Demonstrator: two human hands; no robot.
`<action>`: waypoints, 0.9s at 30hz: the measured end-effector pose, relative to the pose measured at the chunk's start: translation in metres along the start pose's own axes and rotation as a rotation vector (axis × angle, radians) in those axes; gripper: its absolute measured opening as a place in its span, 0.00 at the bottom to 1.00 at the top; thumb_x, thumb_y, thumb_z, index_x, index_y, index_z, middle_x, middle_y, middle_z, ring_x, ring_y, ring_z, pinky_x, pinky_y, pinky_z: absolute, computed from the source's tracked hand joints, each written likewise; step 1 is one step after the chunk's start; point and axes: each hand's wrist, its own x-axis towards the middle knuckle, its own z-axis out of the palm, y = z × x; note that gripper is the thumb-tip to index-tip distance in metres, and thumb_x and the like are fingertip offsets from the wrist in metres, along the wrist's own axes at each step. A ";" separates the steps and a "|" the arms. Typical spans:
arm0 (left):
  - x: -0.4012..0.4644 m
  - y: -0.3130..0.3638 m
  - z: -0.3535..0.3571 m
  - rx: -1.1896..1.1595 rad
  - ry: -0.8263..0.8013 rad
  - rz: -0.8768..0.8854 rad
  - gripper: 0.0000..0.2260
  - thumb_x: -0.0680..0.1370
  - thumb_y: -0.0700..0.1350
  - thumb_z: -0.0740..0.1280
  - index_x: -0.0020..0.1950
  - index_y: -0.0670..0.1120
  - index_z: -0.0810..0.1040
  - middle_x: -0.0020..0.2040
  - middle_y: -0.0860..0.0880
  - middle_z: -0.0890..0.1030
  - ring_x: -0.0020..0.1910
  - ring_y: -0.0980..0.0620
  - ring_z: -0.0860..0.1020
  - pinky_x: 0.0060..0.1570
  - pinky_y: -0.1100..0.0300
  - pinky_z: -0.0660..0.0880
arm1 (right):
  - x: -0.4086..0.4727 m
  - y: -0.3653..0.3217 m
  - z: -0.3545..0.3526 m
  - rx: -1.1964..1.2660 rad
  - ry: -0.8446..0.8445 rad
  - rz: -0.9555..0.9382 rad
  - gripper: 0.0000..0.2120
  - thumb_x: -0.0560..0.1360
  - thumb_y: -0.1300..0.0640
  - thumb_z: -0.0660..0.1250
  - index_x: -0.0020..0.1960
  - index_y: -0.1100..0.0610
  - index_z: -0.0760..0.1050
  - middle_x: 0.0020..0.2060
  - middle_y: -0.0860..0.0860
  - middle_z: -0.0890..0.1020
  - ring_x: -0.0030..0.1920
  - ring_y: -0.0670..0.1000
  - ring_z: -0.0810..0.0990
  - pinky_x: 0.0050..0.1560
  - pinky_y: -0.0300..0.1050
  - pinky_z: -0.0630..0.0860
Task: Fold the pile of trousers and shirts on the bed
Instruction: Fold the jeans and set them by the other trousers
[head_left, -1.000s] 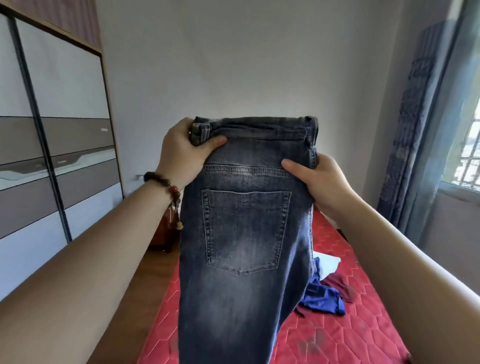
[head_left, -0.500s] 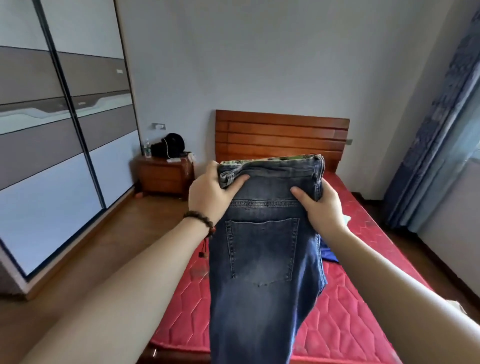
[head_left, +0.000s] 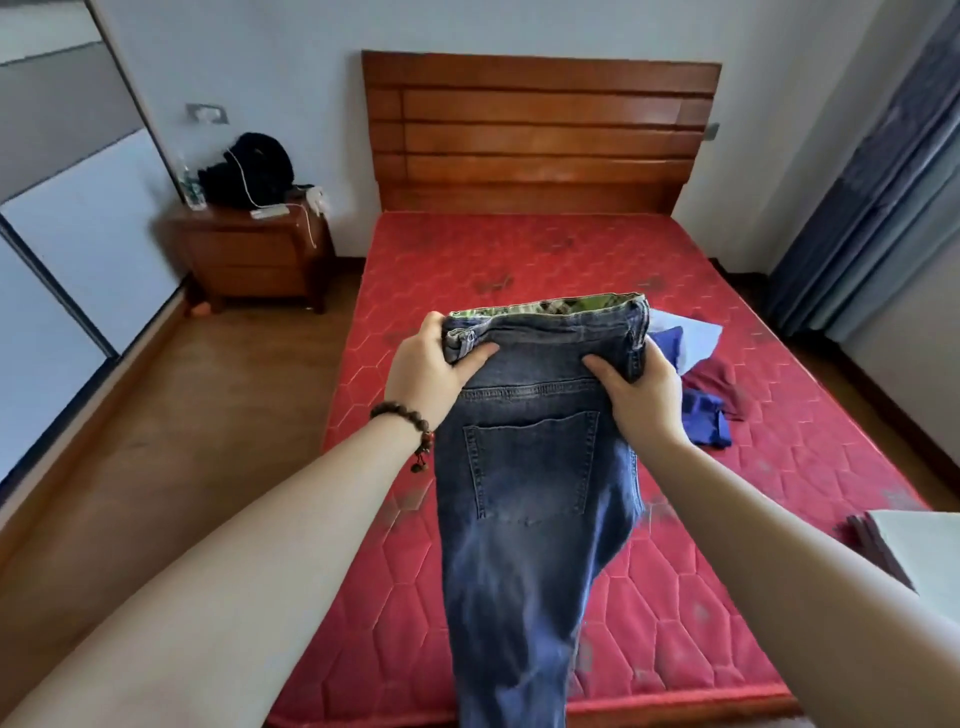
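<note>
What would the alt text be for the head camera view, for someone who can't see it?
Left hand and right hand grip the waistband of blue jeans, held up above a red mattress. Unfolded blue, white and maroon clothes lie on it.

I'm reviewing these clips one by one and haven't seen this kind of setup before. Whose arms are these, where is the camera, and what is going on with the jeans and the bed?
There is no machine here: a person wears one wide-angle camera on the head, looking forward and down, so the arms are their own. The left hand, with a bead bracelet at the wrist, and the right hand each grip a side of the waistband of a pair of blue jeans, which hangs over the red mattress. Unfolded blue, white and dark red clothes lie on the mattress beyond the right hand. At the right edge sits what looks like a folded stack.
</note>
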 end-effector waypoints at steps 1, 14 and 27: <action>0.007 -0.016 0.016 0.007 -0.010 -0.023 0.21 0.72 0.59 0.72 0.47 0.41 0.74 0.33 0.49 0.80 0.30 0.52 0.77 0.31 0.55 0.75 | 0.009 0.015 0.012 -0.011 -0.006 0.019 0.12 0.71 0.50 0.74 0.52 0.48 0.76 0.42 0.37 0.79 0.44 0.38 0.77 0.41 0.24 0.67; 0.054 -0.195 0.216 0.106 0.002 -0.240 0.26 0.72 0.65 0.64 0.50 0.41 0.72 0.31 0.47 0.77 0.29 0.45 0.77 0.27 0.51 0.74 | 0.110 0.230 0.149 -0.101 -0.138 0.086 0.10 0.72 0.49 0.73 0.49 0.50 0.74 0.37 0.35 0.77 0.41 0.37 0.74 0.39 0.24 0.65; -0.010 -0.359 0.369 0.280 -0.551 -0.656 0.32 0.80 0.59 0.59 0.76 0.39 0.57 0.71 0.37 0.67 0.70 0.40 0.67 0.66 0.48 0.66 | 0.131 0.434 0.231 -0.489 -0.595 0.463 0.35 0.76 0.48 0.67 0.77 0.53 0.55 0.65 0.60 0.73 0.61 0.60 0.74 0.57 0.47 0.70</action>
